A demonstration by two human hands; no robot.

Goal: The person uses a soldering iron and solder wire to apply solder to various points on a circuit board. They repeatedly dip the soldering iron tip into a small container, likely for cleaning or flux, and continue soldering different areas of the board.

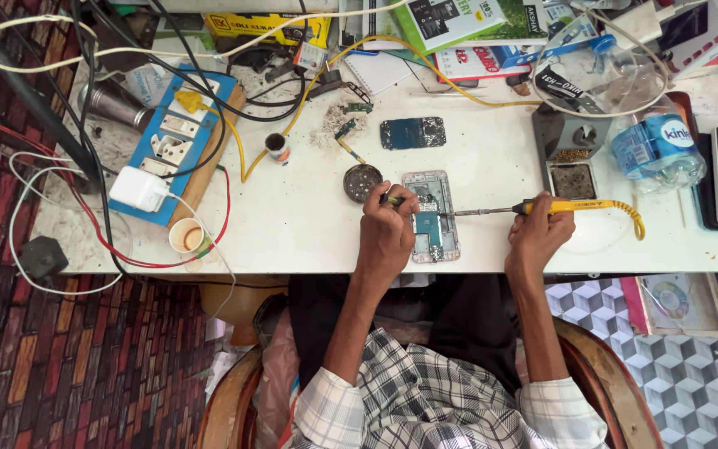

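Soldering step, I judge: right hand (535,235) grips iron (525,209), tip on phone (431,216); left hand (387,229) pinches tweezers (391,199); next needs steady tip.

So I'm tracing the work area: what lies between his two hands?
In the head view, the opened phone and the soldering iron shaft lie between the left hand and right hand.

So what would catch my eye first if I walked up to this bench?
Probably the opened phone lying at the table's near edge, with the right hand bringing a yellow-handled soldering iron to it and the left hand gripping a small tool. Tangled cables and a blue switchboard crowd the left.
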